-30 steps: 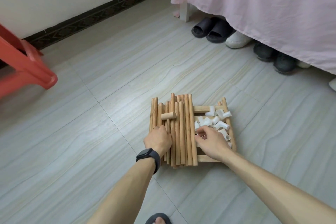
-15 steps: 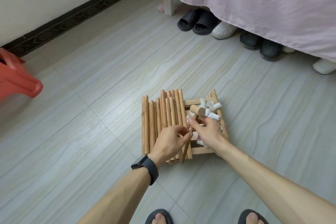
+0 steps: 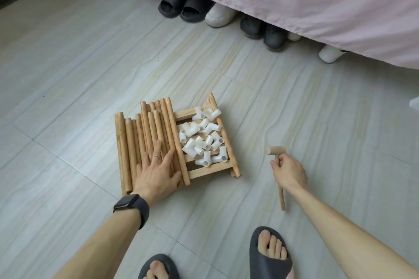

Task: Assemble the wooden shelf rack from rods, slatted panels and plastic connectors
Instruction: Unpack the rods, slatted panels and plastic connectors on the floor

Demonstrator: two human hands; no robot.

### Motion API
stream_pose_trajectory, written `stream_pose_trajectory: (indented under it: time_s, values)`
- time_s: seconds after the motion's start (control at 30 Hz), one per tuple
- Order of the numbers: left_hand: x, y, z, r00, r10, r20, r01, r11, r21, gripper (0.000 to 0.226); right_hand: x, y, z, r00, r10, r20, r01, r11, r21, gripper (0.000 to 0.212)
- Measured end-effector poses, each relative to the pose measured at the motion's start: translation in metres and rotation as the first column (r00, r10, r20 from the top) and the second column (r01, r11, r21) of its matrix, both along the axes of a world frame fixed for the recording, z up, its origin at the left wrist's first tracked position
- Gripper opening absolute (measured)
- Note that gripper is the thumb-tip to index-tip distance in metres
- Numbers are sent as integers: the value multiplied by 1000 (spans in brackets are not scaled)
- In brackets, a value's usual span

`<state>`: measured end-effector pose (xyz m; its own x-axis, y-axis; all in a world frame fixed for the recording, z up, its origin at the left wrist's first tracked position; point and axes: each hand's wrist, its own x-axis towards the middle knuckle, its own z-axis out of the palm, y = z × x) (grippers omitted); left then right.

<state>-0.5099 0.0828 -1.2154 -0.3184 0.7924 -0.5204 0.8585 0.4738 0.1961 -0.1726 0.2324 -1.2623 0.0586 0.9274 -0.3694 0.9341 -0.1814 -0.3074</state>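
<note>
Parts stack at the start of assembly. The small wooden mallet [image 3: 276, 151], which a second ago lay across the top of the rods [image 3: 127, 142], has been lifted off and carried to the right. The right hand [image 3: 288, 172] now grips its handle over bare floor [image 3: 68, 75], well apart from the stack; whether the handle's end touches the floor cannot be told. The left hand [image 3: 156, 166] has gone from gripping to lying flat, fingers spread and straight, pressing on the rods. The rods lie side by side on the left of the slatted panels [image 3: 205, 172]; the white plastic connectors [image 3: 201, 140] are heaped loose on the right. With the tool cleared away, the rods are free for picking, though nothing is joined yet. Behind the stack, shoes [image 3: 181, 7] line the foot of a bed [image 3: 317, 7] draped in pink. Nothing lies between the hands and the parts.
</note>
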Motion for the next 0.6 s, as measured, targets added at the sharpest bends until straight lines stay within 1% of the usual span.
stream_pose_trajectory:
  time_s: [0.07,0.1,0.27,0.33,0.43,0.5,0.53,0.6]
  values:
    - [-4,-3,-5,1000,-20,-9,20,1000,-3,81,10,-4,-9,996,27,82,-26,1000,-9,17]
    - [-5,-4,-6,999,-28,-17,28,1000,3,81,15,-6,-12,995,21,95,-20,1000,-13,17]
    - [-2,-3,-2,1000,-20,-17,20,1000,-18,81,27,-15,-18,996,-8,86,13,998,-59,25]
    - [0,-1,0,999,-28,-23,27,999,-32,82,29,-16,-17,994,-13,107,21,997,-72,28]
    - [0,2,6,1000,-18,10,18,998,-67,81,27,-17,-8,988,-74,138,80,996,-38,37]
    - [-5,4,13,999,-11,38,14,997,-81,77,15,-14,3,990,-101,100,98,994,39,38]
    - [-8,5,17,999,-6,44,9,997,-72,74,4,-11,9,994,-90,53,86,994,70,37]
    - [-15,8,26,1000,21,20,-20,999,-28,69,-26,-4,24,998,-7,-68,14,994,107,36]
